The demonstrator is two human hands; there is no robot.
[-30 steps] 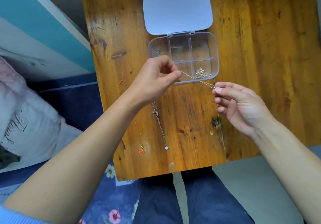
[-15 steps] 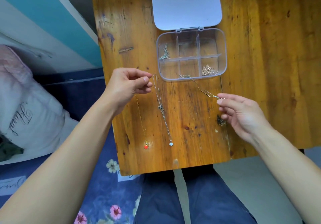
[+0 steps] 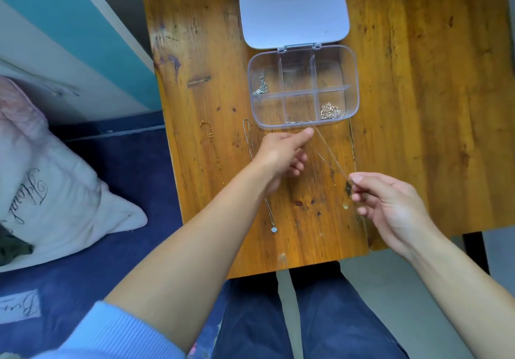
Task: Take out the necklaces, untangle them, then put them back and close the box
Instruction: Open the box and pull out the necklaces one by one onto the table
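A clear compartment box (image 3: 355, 80) lies on the wooden table (image 3: 418, 107) with its lid (image 3: 294, 13) folded back. A silver chain (image 3: 261, 86) sits in its far left cell and a gold tangle (image 3: 329, 111) in its near right cell. A thin chain (image 3: 331, 155) runs from the near middle cell to my right hand (image 3: 390, 208), which pinches it beside a dark pendant (image 3: 348, 187). My left hand (image 3: 281, 155) reaches to the box's front rim, index fingertip at that chain, thumb hidden. A gold necklace (image 3: 213, 146) and a silver necklace (image 3: 248, 135) with a pale pendant (image 3: 273, 229) lie stretched out on the table.
The table's near edge is just above my legs in dark trousers (image 3: 320, 317). A white pillow (image 3: 55, 191) on blue bedding lies to the left, below a teal and white wall (image 3: 83, 24). My left forearm covers the lower part of the gold necklace.
My left hand let go of the silver necklace, which now lies on the table, and moved right to the box's front rim. My right hand drew slightly toward me with the thin chain.
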